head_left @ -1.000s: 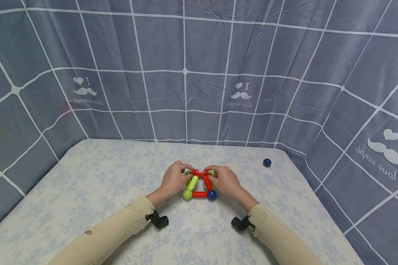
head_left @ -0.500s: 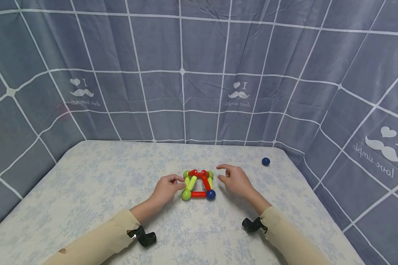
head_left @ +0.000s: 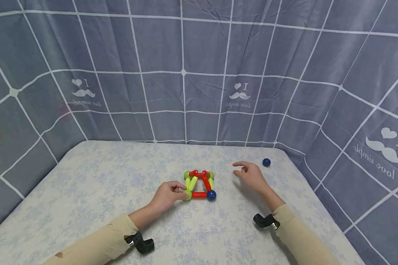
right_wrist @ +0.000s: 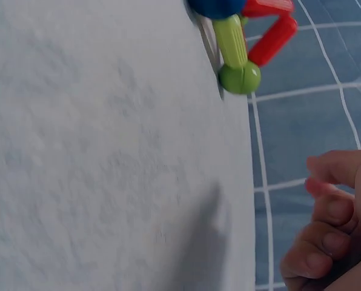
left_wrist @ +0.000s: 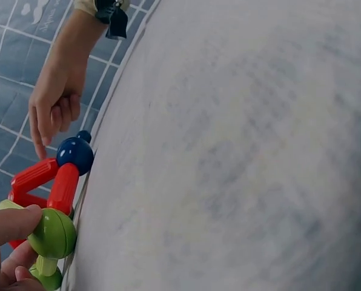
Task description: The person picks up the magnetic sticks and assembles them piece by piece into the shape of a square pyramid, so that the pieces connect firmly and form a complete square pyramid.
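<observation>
Grey-blue grid-pattern curtain (head_left: 199, 73) on 3 sides, printed with a mirrored heart, "I", moustache and "love simple" text, repeated at least 3 times. Pale floral-print mattress (head_left: 86, 191) fills the floor. Mid-surface sits a stick-and-ball frame (head_left: 199, 184): red and lime sticks joined by lime balls and 1 dark blue ball at the near-right corner; its red base stick (head_left: 199, 195) runs left-right along the near edge, and the other sticks rise toward a short red top piece at the far side. Left hand (head_left: 167, 197) rests on the mattress at the near-left corner, thumb and curled fingers pinching the lime ball (left_wrist: 52, 233) there; wrist view shows the thumb pressed on it. Right hand (head_left: 250, 175) hangs off the frame to its right, touching nothing, fingers loosely curled with the index extended toward the frame. Loose dark blue ball (head_left: 266, 162) lies just past the right hand, near the curtain. Beige sleeves, black wrist mounts on both arms.
</observation>
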Tool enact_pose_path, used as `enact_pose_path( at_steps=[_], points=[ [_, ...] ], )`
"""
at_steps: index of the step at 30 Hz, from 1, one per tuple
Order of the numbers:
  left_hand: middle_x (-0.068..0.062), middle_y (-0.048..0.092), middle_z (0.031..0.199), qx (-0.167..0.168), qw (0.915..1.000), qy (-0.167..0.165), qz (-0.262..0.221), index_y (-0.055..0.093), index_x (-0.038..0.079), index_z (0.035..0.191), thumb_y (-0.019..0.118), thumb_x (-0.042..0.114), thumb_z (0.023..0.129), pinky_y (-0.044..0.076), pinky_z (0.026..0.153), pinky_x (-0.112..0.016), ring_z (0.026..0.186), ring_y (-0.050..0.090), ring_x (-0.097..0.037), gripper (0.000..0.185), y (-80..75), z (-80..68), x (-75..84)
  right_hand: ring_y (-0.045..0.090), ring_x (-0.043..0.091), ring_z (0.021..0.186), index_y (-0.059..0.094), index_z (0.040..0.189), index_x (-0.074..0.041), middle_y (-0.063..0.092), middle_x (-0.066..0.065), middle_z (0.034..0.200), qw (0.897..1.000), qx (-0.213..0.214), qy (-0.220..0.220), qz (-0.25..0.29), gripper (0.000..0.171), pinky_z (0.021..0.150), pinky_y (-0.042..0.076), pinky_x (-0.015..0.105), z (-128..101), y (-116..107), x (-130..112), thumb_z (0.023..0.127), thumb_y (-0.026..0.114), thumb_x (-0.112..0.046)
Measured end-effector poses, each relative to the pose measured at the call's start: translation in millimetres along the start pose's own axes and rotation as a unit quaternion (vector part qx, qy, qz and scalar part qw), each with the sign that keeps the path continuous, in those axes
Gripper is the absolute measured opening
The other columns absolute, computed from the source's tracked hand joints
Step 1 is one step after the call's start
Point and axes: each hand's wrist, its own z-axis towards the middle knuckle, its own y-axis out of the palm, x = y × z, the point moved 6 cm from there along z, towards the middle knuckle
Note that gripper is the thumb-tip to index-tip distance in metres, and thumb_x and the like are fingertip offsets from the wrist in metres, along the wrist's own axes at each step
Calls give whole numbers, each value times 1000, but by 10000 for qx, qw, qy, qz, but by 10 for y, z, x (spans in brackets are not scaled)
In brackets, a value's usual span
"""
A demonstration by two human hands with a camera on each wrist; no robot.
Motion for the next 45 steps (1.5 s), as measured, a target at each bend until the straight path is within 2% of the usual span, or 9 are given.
enact_pose_path(
  at_steps=[7,15,24,28,31,35,37,43,45],
  points=[
    [2,48,70,29,9999,143,-89,77,14,93,87,17,77,34,61,-26,66,40,-15,19,23,2,-41,30,12,55,65,133,-8,32,-7,57,9969,251,539,512,43,54,31,28,88,-231,280,97,67,-30],
    [2,45,67,49,9997,190,-126,77,14,93,87,18,77,32,58,-25,63,37,-14,19,4,-1,-58,29,8,46,62,137,-8,36,-10,57,9904,421,897,959,52,48,31,27,231,-414,587,96,68,-39],
    [3,41,64,31,9998,95,-192,77,14,93,87,18,77,29,55,-25,59,32,-14,19,-6,-5,-64,32,9,48,61,139,-8,39,-10,55,9835,820,1274,986,53,48,32,28,348,-583,869,95,69,-37],
    [3,40,63,29,9995,124,-303,77,12,94,88,17,77,30,55,-25,58,32,-13,21,-4,-15,-50,34,9,46,59,141,-9,52,-5,60,9766,1034,1475,1171,53,47,35,29,363,-630,968,96,68,-36],
    [2,39,61,23,9991,190,-386,77,10,95,88,16,76,31,55,-26,58,32,-14,23,1,-31,-26,35,8,44,57,143,-12,70,10,85,9706,1178,1650,1299,54,48,39,29,348,-662,1025,96,67,-37],
    [3,37,60,-2,9991,166,-383,77,10,96,88,17,76,30,55,-26,57,31,-13,24,6,-42,-22,40,7,54,56,144,-14,64,18,122,9632,1430,1910,1237,56,55,42,30,294,-687,1119,96,66,-41],
    [3,37,60,-20,9993,146,-332,77,10,97,88,18,76,30,55,-26,57,31,-13,24,8,-43,-27,40,7,56,57,144,-14,61,18,123,9578,1566,2093,1193,55,56,42,30,268,-685,1190,96,66,-39],
    [3,37,60,-47,9995,70,-294,77,11,97,87,17,77,30,54,-26,56,31,-14,23,11,-50,-30,36,11,47,52,148,-14,49,18,145,9429,1731,2571,1223,55,51,38,31,250,-667,1375,97,65,-33],
    [4,37,60,-23,9994,81,-323,77,11,97,87,17,77,30,55,-26,56,31,-14,23,4,-48,-31,56,19,67,51,148,-13,45,20,150,9426,1780,2542,1233,57,66,48,35,269,-667,1380,97,65,-32]
  ],
)
